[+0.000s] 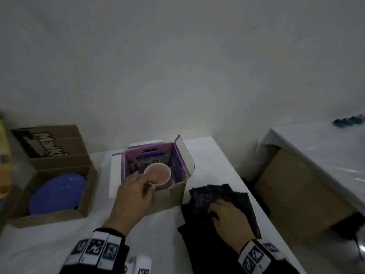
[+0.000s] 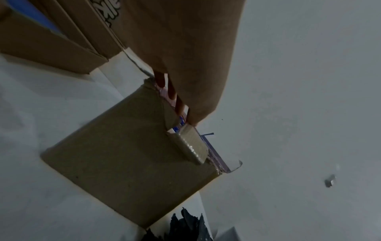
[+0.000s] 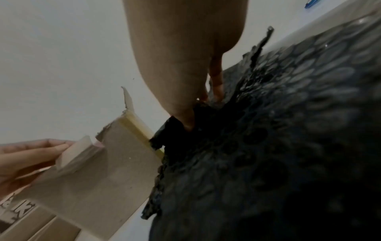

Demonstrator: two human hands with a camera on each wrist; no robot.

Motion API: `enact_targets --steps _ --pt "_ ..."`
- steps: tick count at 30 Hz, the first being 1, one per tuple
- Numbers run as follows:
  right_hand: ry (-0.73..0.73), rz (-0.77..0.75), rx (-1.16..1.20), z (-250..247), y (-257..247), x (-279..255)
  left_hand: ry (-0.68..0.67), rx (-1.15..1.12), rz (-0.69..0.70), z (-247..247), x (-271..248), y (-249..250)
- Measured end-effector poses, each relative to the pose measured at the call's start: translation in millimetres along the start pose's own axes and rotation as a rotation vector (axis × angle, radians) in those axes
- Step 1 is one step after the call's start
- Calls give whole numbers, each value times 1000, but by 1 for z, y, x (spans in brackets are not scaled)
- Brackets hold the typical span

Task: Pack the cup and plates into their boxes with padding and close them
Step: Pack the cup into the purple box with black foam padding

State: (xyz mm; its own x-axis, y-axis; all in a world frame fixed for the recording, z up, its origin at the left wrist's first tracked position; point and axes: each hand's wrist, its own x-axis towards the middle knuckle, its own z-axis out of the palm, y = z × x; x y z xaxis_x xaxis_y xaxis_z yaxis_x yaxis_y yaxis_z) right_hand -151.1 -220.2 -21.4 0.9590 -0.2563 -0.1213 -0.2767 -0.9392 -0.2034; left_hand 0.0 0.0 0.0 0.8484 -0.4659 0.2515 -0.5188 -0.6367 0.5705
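Note:
A pink cup stands in the small cardboard box with the purple lining, its flaps up. My left hand reaches over the box's near wall and pinches the cup's near rim. The left wrist view shows those fingers dipping inside the small box. To the right, my right hand grips a fold of black bubble wrap lying on the table. The right wrist view shows the thumb and fingers pinching the bubble wrap. Blue plates lie in an open brown box at the left.
A large brown carton sits in the gap between this white table and a second white table at the right, which carries small blue items. A yellow object is at the left edge. A plain wall is behind.

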Motion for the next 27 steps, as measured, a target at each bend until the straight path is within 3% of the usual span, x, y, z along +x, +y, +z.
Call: enact_targets --steps 5,8,11,14,17,19,23,27 --pt "326 48 219 -21 -19 1 35 27 17 -3 25 -20" --pt "512 21 314 -43 -33 13 65 40 -40 -3 41 -29" --pt "558 21 528 -69 -51 31 65 87 -89 2 50 -35" --pt "608 -24 752 -89 -75 51 46 197 -10 13 43 -43" --pt "466 -125 793 -93 -87 70 61 197 13 14 39 -48" --pt "279 -197 588 -84 -86 82 70 191 27 14 41 -50" --pt "-13 -265 -64 -64 -71 95 84 181 16 15 41 -48" --pt "-100 -350 -182 -79 -63 103 82 150 -15 14 40 -46"
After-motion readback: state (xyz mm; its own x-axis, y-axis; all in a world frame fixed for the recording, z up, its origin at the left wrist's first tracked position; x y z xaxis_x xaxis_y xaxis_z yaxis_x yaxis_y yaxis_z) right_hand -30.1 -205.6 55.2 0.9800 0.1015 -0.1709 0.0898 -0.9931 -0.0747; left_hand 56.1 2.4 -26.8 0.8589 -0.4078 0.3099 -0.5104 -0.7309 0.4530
